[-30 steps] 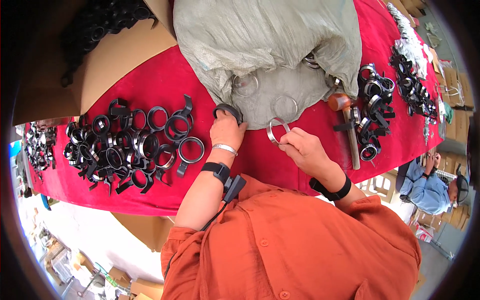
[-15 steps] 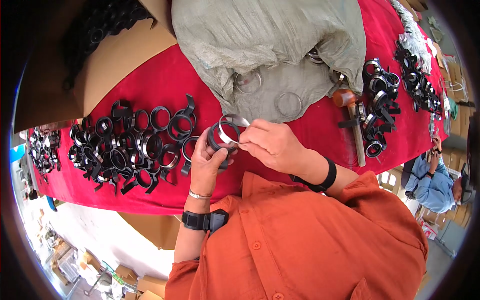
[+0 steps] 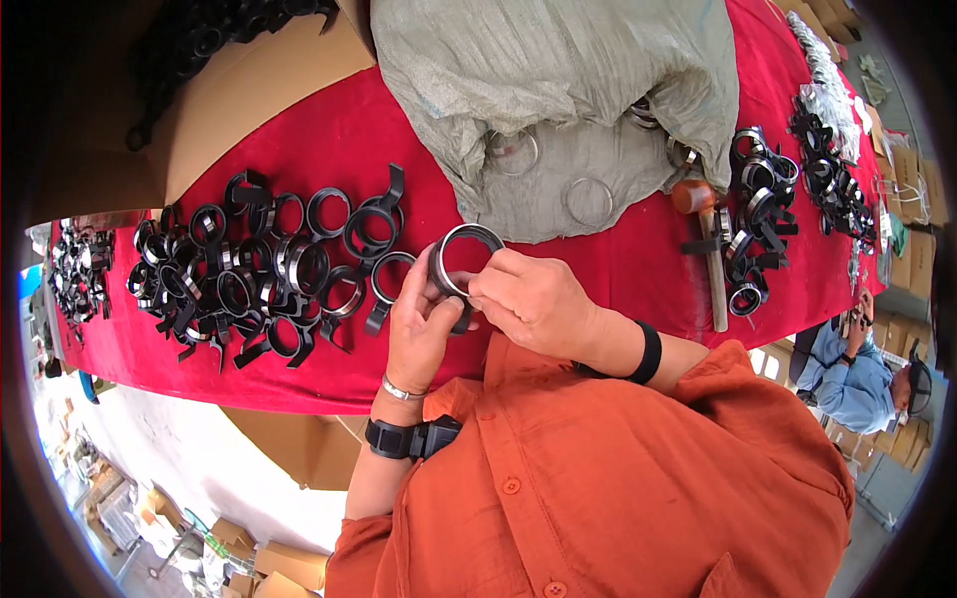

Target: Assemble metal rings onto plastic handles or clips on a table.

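My left hand [image 3: 419,334] is wrapped round a black plastic ring [image 3: 484,235] from the left and below. A shiny metal ring [image 3: 440,271] lies against the black one, and the two look nearly lined up. Whether the metal ring is fully seated cannot be made out. My right hand [image 3: 533,304] pinches the right lower edge of the metal ring between thumb and fingers. Left of my hands spreads a pile of black rings with tabs [image 3: 239,284], several of them with metal bands.
A grey woven sack [image 3: 558,70] with loose metal rings [image 3: 588,201] lies ahead on the red cloth [image 3: 618,289]. To the right are a mallet [image 3: 710,249] and more black rings [image 3: 763,194]. A cardboard box [image 3: 269,90] stands far left. Another person [image 3: 852,384] works at far right.
The metal ring has gone from tilted above the black ring to lying nearly flush with it. My right hand has shifted slightly, still pinching the metal ring.
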